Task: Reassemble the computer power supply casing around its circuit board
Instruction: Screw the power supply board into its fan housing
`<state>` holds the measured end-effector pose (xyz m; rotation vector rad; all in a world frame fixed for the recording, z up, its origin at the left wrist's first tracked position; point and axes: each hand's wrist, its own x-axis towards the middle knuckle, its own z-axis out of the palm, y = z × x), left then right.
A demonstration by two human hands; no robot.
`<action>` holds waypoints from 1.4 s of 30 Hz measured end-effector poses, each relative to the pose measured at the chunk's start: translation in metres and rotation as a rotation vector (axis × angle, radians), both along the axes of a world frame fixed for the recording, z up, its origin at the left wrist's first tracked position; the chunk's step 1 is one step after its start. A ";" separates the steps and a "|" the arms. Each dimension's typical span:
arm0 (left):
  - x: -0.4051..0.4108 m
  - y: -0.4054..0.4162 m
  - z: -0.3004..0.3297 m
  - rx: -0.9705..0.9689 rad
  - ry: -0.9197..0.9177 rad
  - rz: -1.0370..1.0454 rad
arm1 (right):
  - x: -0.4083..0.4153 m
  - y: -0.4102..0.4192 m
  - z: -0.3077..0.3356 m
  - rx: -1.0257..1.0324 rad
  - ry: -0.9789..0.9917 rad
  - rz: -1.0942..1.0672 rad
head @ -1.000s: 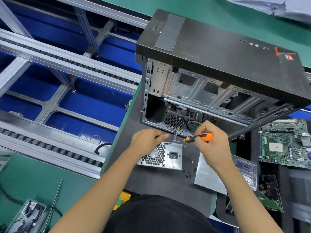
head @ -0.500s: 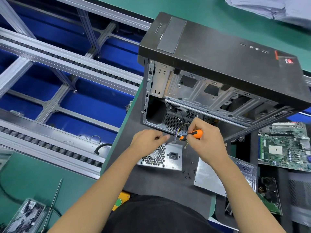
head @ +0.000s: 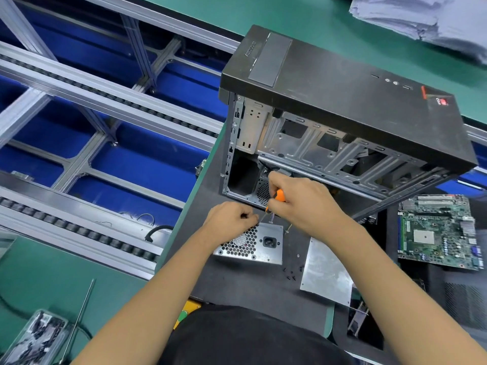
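The silver power supply casing (head: 253, 246) stands on the dark mat, its honeycomb vent and black socket facing me. My left hand (head: 229, 219) rests on its top left edge with curled fingers pinching at the rim; what they hold is too small to tell. My right hand (head: 303, 204) grips an orange-handled screwdriver (head: 279, 197), tilted steeply, its tip down at the casing's top edge beside my left fingers. A loose flat metal cover plate (head: 326, 270) lies to the right. Several small black screws (head: 291, 272) sit between the casing and the plate.
An open black computer tower (head: 342, 101) stands just behind the casing. A green motherboard (head: 437, 233) lies at the right. Conveyor rails (head: 92, 143) run along the left. A screw tray (head: 34, 338) and a long metal rod (head: 79, 320) sit at the bottom left.
My right hand has swung the screwdriver from nearly level to steeply upright, moving left toward my left hand. The left hand and casing have stayed put.
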<state>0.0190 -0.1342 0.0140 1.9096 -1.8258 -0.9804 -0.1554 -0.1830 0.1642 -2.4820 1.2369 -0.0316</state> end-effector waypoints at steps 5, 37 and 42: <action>0.000 0.000 -0.002 -0.023 -0.002 0.001 | 0.005 -0.002 0.010 0.039 -0.085 0.224; -0.005 -0.002 -0.006 -0.037 -0.160 0.062 | 0.023 -0.013 0.029 -0.199 0.306 0.780; -0.005 -0.002 -0.003 -0.022 -0.155 0.061 | 0.024 -0.006 0.024 -0.195 0.297 0.645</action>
